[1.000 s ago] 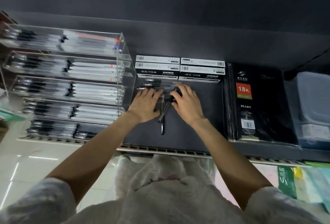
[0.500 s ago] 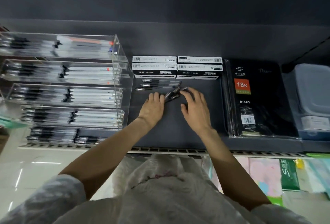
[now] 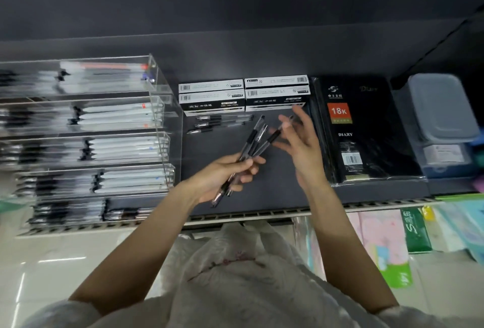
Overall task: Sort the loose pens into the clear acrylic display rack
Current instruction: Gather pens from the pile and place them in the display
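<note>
The left hand (image 3: 225, 176) is raised above the dark shelf (image 3: 275, 196), its fingers curled round a small bunch of black pens (image 3: 252, 141) that fan up and to the right. The right hand (image 3: 301, 144) is beside it with fingers spread and relaxed, its fingertips touching the outermost pen of the bunch. Three more pens (image 3: 220, 123) lie flat on the shelf just in front of the stacked pen boxes (image 3: 243, 94). The clear rack (image 3: 104, 131) stands to the left, its tiers already holding rows of pens. A black diary (image 3: 361, 128) lies to the right
</note>
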The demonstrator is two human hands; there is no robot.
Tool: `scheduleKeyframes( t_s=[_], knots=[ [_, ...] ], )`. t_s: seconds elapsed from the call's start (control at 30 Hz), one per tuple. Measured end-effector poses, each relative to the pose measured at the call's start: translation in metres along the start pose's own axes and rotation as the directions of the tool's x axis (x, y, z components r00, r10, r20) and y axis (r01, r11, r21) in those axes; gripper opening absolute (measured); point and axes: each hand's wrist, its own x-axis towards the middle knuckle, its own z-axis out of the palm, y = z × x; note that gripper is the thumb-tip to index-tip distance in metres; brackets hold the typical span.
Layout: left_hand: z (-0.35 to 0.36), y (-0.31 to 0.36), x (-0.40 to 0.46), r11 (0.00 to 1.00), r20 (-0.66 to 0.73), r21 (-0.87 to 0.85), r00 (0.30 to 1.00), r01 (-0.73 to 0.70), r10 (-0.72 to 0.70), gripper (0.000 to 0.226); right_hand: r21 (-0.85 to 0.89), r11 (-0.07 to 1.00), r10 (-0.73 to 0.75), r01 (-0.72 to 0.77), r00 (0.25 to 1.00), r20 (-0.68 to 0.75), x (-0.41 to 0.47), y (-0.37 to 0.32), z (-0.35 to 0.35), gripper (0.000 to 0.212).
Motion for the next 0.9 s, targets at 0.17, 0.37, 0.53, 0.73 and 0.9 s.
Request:
scheduleKeyframes(
  t_s=[0.17, 0.37, 0.53, 0.73, 0.9],
  knots=[
    [0.005, -0.005, -0.018, 0.999, 0.015, -0.025, 0.999, -0.048, 0.049, 0.03, -0.13, 0.991, -0.015, 0.025, 0.997, 0.076, -0.008, -0.017, 0.008, 0.027],
    [0.003, -0.016, -0.031, 0.996, 0.013, -0.047, 0.997, -0.077, 0.078, 0.028, -0.179, 0.98, 0.115, -0.087, 0.981, 0.156, -0.024, -0.015, 0.021, 0.021],
    [-0.004, -0.028, -0.042, 0.991, -0.048, -0.027, 0.99, -0.132, 0.131, 0.024, -0.332, 0.942, 0.146, -0.051, 0.952, 0.268, -0.035, -0.007, 0.03, 0.03],
    [-0.019, -0.033, -0.062, 0.976, -0.079, 0.142, 0.981, -0.167, 0.179, 0.014, -0.609, 0.774, 0.053, 0.174, 0.941, 0.336, -0.035, -0.007, 0.051, 0.019],
    [-0.033, -0.036, -0.079, 0.953, -0.055, 0.252, 0.981, -0.166, 0.186, 0.023, -0.728, 0.633, 0.176, 0.264, 0.866, 0.468, -0.031, -0.009, 0.065, 0.009]
  ],
)
